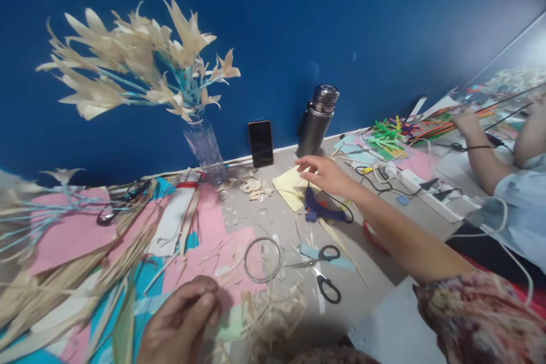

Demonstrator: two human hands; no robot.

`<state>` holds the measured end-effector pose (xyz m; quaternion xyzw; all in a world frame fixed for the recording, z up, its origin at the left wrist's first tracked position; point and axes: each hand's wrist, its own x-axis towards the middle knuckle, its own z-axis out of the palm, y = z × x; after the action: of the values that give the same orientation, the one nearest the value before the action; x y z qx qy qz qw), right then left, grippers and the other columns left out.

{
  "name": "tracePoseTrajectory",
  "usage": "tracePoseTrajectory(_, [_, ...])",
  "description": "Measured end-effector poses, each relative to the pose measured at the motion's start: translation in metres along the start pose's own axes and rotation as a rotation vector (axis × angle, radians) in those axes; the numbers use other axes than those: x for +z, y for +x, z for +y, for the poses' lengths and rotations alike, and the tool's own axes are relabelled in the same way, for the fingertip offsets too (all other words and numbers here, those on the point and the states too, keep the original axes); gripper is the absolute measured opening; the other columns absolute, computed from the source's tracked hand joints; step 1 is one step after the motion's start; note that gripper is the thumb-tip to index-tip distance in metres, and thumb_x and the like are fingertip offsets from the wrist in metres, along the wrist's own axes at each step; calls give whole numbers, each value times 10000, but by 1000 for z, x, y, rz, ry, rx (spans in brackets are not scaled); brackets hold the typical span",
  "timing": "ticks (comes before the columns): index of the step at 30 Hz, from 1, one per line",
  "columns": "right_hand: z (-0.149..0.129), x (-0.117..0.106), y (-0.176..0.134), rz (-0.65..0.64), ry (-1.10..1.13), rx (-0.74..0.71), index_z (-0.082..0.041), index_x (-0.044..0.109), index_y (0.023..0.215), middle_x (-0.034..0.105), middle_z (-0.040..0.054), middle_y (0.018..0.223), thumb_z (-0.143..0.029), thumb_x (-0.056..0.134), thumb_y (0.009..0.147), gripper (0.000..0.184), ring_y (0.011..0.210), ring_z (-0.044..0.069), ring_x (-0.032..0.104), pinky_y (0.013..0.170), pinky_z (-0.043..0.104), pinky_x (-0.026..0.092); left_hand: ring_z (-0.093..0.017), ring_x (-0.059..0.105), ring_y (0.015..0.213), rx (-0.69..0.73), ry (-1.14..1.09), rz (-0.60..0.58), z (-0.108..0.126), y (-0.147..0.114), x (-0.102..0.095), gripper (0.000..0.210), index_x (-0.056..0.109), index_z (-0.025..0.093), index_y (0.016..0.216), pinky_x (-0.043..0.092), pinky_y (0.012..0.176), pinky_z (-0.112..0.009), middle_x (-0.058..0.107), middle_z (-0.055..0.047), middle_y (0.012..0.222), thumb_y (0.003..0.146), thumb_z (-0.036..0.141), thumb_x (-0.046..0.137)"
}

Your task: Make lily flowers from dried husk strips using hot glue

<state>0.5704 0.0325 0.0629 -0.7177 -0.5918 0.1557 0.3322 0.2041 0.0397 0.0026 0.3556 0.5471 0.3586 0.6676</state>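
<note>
My left hand is above the near edge of the pink paper. Its thumb and fingers are pinched together; whatever they hold, if anything, cannot be made out. My right hand reaches forward over a yellow cloth or sheet of paper, fingers stretched out and slightly apart. Just below it is a blue glue gun, its cord trailing right. Between my hands lie scissors with black handles, blades partly spread, and a thin silvery ring. Pale dry shavings are heaped close to me.
Pale husk-like flowers stand in a clear vase against the blue wall. A phone and a dark flask lean nearby. Dry leaf strips cover the left. At right are a power strip and another person's arm.
</note>
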Motion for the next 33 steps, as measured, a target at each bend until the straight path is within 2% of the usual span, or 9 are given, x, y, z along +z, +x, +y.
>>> tracePoseTrajectory(1, [-5, -3, -15, 76, -31, -24, -161, 708, 1168, 758, 48, 1019, -179, 587, 874, 318, 791, 135, 651, 720, 246, 475, -142, 583, 562, 13, -11, -19, 2, -2, 3, 469, 724, 189, 683, 503, 520, -232, 657, -11, 620, 412, 488, 962])
tracePoseTrajectory(3, [-9, -6, -58, 232, -48, -10, -184, 744, 1044, 769, 40, 935, -261, 593, 919, 211, 760, 151, 669, 690, 252, 488, -131, 558, 553, 53, -22, -55, 4, -5, 7, 442, 724, 196, 703, 514, 549, -241, 622, 5, 591, 468, 497, 945])
tracePoseTrajectory(5, [-6, 0, -112, 305, -74, 2, -204, 754, 944, 775, 35, 882, -296, 589, 939, 189, 739, 167, 688, 678, 263, 508, -134, 550, 557, 99, 8, -42, 3, -10, 4, 413, 726, 211, 738, 526, 576, -257, 610, 14, 592, 524, 506, 920])
tracePoseTrajectory(9, [18, 37, -209, 448, -167, -11, -213, 736, 869, 776, 27, 792, -300, 593, 959, 190, 681, 169, 714, 648, 252, 524, -198, 623, 661, 261, 306, 252, -15, -26, -19, 324, 744, 252, 831, 531, 593, -293, 706, -17, 770, 634, 490, 842])
tracePoseTrajectory(11, [31, 58, -236, 505, -198, 34, -206, 718, 837, 743, 14, 690, -292, 568, 979, 224, 580, 156, 683, 595, 245, 510, -233, 646, 734, 367, 522, 297, -29, -39, -34, 242, 750, 266, 822, 546, 671, -326, 729, -30, 836, 696, 469, 788])
tracePoseTrajectory(15, [50, 85, -249, 618, -272, 9, -191, 693, 811, 734, 45, 684, -304, 544, 992, 260, 591, 170, 676, 614, 262, 503, -261, 658, 841, 604, 752, 271, -62, -58, -50, 183, 742, 284, 799, 508, 831, -353, 742, -38, 880, 799, 452, 670])
tracePoseTrajectory(20, [57, 93, -247, 703, -341, -43, -178, 673, 817, 706, 55, 678, -274, 557, 992, 231, 599, 164, 640, 629, 262, 468, -246, 666, 807, 769, 810, 307, -77, -57, -51, 168, 722, 261, 808, 492, 760, -317, 736, -49, 846, 826, 411, 650])
tracePoseTrajectory(24, [59, 94, -248, 735, -366, -80, -176, 664, 793, 676, 51, 634, -250, 573, 979, 219, 562, 165, 609, 610, 265, 455, -245, 682, 828, 757, 819, 285, -72, -55, -51, 170, 726, 241, 831, 502, 785, -320, 750, -52, 860, 843, 389, 643])
tracePoseTrajectory(33, [62, 95, -251, 741, -366, -82, -188, 654, 776, 681, 57, 625, -276, 562, 978, 239, 558, 169, 605, 597, 271, 456, -240, 696, 810, 724, 738, 348, -72, -54, -51, 193, 734, 228, 810, 522, 790, -330, 755, -42, 841, 814, 410, 671])
